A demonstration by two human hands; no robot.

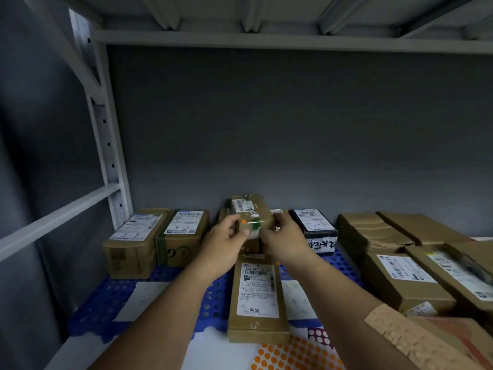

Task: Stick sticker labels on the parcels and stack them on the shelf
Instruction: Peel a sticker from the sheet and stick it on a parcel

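**Placing a labelled parcel on the back row of the shelf**

At centre frame we see a small brown parcel [252, 212] held between both hands, sitting on top of other boxes in the back row against the grey rear wall. The left hand [226, 241] curls round its near left corner, and the right hand [285, 236] curls over its right edge; we judge that this two-sided hold is there to square the parcel on the stack below. A small orange sticker [243, 221] shows on its near face beside green tape, so we take the labelling step for this parcel as done and the stacking step as the one in hand.

Just below the hands lies a long flat parcel [257, 295] with its white shipping label facing up, probably laid that way so the label can be read and a sticker added. To the left centre stand two boxes [157, 236] with handwritten marks on their labels, and to the right a black parcel [313, 221]. All rest on the blue perforated mat [106, 297] of the shelf [266, 40]. At the lower centre, sheets of orange dot stickers [288, 356] lie close to us, within easy reach for the next parcel. More brown boxes [400, 276] crowd the right side.
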